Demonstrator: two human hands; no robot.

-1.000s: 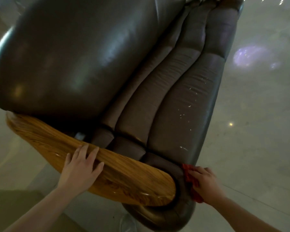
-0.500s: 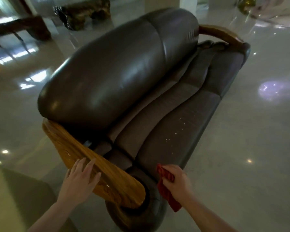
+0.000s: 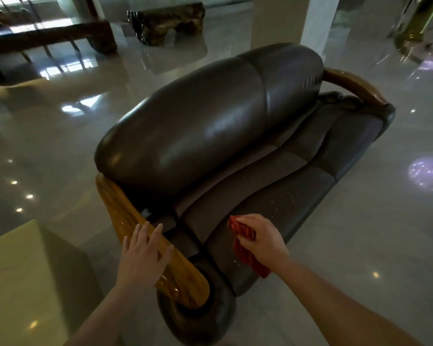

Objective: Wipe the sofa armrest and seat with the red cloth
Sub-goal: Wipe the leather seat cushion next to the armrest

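Glossy floor [image 3: 60,146], sofa seat [image 3: 273,196] running away rightward, red cloth [image 3: 243,243] hanging from right hand [image 3: 263,239]

Views: I have only one, the head camera, so nothing is shared with a second view.
Position: it sits above the near end of the dark brown leather sofa [image 3: 210,126], over the glossy yellow-brown wooden armrest [image 3: 125,216].
Direction: it faces forward and down, along the sofa's length toward the far wooden armrest [image 3: 355,86].
Nearness: the near armrest and the front of the brown seat cushion [image 3: 273,196] are close, at the bottom centre; both forearms enter from the lower edge.
Reach: the wide angle bends the polished grey floor [image 3: 60,146] outward and takes in a white pillar [image 3: 293,21] and a dark wooden bench [image 3: 168,21] far behind.
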